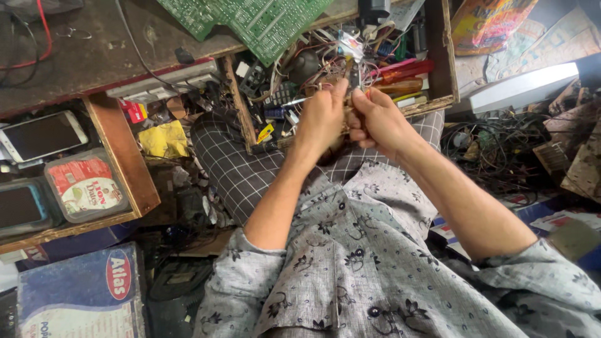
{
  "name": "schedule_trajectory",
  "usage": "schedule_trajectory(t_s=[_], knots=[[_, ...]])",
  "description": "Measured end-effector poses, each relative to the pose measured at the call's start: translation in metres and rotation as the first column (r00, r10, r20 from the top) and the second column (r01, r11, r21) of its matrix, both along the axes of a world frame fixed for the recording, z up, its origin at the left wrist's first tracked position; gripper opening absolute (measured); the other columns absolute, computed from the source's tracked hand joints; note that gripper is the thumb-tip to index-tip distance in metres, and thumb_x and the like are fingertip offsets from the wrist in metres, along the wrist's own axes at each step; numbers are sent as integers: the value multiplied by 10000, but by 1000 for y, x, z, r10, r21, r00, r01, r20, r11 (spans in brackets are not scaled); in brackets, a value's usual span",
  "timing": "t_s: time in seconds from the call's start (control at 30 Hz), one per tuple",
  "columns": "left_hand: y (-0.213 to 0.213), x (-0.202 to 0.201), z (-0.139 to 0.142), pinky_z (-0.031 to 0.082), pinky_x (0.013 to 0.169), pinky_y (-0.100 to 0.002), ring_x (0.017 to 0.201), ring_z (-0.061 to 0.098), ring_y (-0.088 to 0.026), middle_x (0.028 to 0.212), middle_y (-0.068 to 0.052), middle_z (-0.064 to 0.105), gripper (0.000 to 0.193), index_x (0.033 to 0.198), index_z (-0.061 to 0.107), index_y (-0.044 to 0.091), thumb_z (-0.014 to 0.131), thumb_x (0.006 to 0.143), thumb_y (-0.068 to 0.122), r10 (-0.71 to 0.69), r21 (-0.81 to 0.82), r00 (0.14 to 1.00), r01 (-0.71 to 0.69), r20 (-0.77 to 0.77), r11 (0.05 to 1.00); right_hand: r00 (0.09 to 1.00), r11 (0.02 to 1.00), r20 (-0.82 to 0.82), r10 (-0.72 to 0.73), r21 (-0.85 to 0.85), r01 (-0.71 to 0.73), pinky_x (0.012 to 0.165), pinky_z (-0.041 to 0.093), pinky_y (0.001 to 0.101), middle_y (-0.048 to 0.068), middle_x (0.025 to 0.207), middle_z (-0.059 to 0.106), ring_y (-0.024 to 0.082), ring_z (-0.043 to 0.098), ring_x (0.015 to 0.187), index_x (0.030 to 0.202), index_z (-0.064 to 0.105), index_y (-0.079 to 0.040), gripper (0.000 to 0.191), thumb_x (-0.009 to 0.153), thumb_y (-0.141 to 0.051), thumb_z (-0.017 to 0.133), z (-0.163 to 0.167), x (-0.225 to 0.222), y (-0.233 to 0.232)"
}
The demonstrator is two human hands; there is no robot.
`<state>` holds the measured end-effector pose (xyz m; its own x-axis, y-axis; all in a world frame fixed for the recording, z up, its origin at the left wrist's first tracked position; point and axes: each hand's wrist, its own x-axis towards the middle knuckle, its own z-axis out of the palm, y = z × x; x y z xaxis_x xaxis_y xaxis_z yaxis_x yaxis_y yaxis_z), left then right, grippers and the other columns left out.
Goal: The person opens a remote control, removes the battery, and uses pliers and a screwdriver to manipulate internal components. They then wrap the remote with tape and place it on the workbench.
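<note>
My left hand [322,119] and my right hand [375,119] meet in front of me, over my knee in checked trousers [231,163]. Both pinch a small dark part [352,76] between the fingertips; its exact shape is too small to tell. Just beyond the hands an open wooden drawer [446,69] holds a tangle of wires, small electronic parts and screwdrivers with orange and red handles [404,78]. A green circuit board [263,22] lies on the bench edge above the drawer.
A worn wooden bench [81,56] spans the top left. A second drawer [128,163] at left holds a white phone [42,136], a plastic box [84,186] and another phone. A pile of wires [494,147] lies right; a grey box [81,294] sits bottom left.
</note>
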<state>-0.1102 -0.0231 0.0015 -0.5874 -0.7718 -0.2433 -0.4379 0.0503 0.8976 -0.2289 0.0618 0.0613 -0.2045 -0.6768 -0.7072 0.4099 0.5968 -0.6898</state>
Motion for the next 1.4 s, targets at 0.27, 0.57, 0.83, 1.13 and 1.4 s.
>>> schedule_trajectory(t_s=[0.27,0.57,0.83,1.13,1.4], knots=[[-30,51,4,501,617,-450,661,671,-376,698,-182,669,565,858,671,2,496,1067,495,-200,-176,977,210,73,962,959,995,274,74,42,-88,372,210,225,-31,643,422,67,326,471,947,511,-130,262,1098,-319,410,10,-6,9],[-40,64,33,589,697,-341,814,718,-214,976,-90,690,120,1021,676,48,749,975,131,21,-666,974,-171,-227,726,720,912,-560,410,232,-338,466,392,307,-1,662,470,129,415,515,979,650,-84,537,1148,-440,285,76,-61,50],[-58,-8,7,629,682,-322,926,673,-272,1352,-146,554,472,1266,640,32,651,807,-77,-202,-871,948,308,247,383,-77,702,-995,63,99,-706,889,522,385,127,1035,675,228,617,933,1194,617,-13,183,1145,-188,640,12,-105,54],[-63,4,-9,618,719,-240,974,711,-250,1032,-88,662,157,1050,675,48,730,948,-57,-211,-920,977,94,12,380,-167,761,-962,-214,-57,-647,908,532,425,166,1153,672,317,644,1061,1193,597,-11,342,944,-181,757,8,-80,59],[-14,38,29,598,715,-343,900,704,-233,1037,-110,664,251,1051,656,2,808,874,-91,-48,-778,918,-306,-394,549,935,861,-313,-168,-508,-16,1021,600,351,133,1238,694,197,688,1139,1332,593,-10,359,1026,-164,702,5,-27,45]])
